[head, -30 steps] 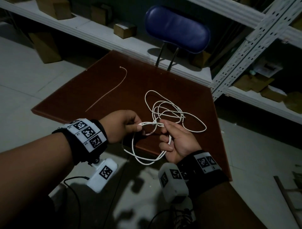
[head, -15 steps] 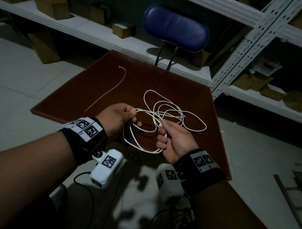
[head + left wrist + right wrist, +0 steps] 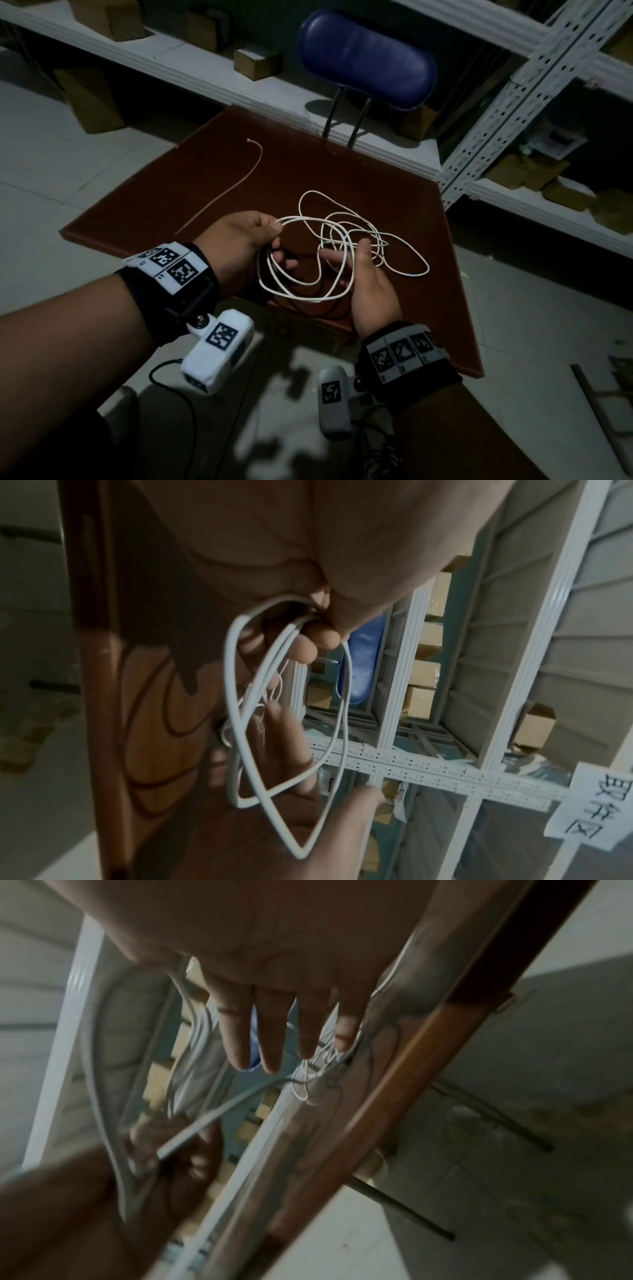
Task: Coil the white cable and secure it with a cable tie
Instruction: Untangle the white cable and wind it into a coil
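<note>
The white cable (image 3: 310, 299) lies partly in a loose tangle on the brown table (image 3: 342, 164), and partly hangs in a few loops between my hands. My left hand (image 3: 270, 233) pinches the gathered loops between thumb and fingers; the left wrist view shows the strands (image 3: 236, 696) leaving that pinch. My right hand (image 3: 359, 274) is palm up with its fingers (image 3: 270, 1037) straight, and the loops run across them. A thin pale cable tie (image 3: 226, 190) lies loose on the far left of the table, away from both hands.
A blue chair (image 3: 366, 61) stands behind the table's far edge. White metal shelving (image 3: 496, 113) with cardboard boxes runs along the back and the right. The table's near edge is just below my hands, with grey floor under it.
My left hand moved up and left with the pinched cable, so the loop between the hands has widened. My right hand has gone from pinching the cable to straight fingers.
</note>
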The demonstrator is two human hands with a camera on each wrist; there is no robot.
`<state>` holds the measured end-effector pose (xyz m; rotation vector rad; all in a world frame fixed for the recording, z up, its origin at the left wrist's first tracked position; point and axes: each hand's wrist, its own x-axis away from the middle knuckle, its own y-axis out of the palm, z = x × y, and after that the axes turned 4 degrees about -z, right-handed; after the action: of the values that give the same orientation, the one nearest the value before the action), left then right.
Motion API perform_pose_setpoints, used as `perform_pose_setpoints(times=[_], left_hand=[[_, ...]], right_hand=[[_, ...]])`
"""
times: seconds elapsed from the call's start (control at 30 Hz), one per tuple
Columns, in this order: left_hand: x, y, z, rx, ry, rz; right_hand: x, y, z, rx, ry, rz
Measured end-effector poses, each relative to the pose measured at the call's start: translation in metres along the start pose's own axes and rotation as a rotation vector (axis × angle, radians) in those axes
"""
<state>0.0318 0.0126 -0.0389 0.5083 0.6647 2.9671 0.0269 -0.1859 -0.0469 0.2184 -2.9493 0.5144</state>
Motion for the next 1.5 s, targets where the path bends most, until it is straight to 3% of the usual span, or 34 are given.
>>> perform_pose_setpoints(times=[0.1,0.23,0.37,0.43,0.6,0.7,0.8,1.03,1.33,1.5], left_hand=[[-0.002,-0.001,0.001,0.083,0.029,-0.007],[-0.004,-0.003,0.002,0.177,0.044,0.075],[-0.009,-0.008,0.004,0.322,0.114,0.205],[-0.013,-0.014,0.006,0.348,0.135,0.254],[-0.017,-0.026,0.012,0.205,0.180,0.370],[-0.018,-0.035,0.017,0.037,0.202,0.419],[-0.016,-0.037,0.018,-0.087,0.188,0.401],[-0.008,-0.031,0.014,-0.550,0.160,0.183],[-0.003,-0.032,0.013,-0.656,0.091,-0.040],[-0.001,-0.027,0.009,-0.585,0.101,-0.054]], right_hand=[[0.005,0.006,0.007,0.143,-0.063,-0.069],[0.003,0.007,0.026,0.247,-0.083,-0.057],[0.004,0.001,0.015,0.708,-0.370,-0.248],[0.002,-0.001,0.014,0.832,-0.413,-0.236],[-0.006,-0.012,0.023,0.831,-0.439,-0.151],[-0.010,-0.024,0.019,0.763,-0.299,-0.184],[-0.012,-0.029,0.018,0.699,-0.178,-0.175],[-0.014,-0.032,0.018,0.655,-0.164,-0.124],[-0.011,-0.032,0.014,0.654,-0.210,-0.208],[-0.008,-0.031,0.010,0.775,-0.302,-0.289]])
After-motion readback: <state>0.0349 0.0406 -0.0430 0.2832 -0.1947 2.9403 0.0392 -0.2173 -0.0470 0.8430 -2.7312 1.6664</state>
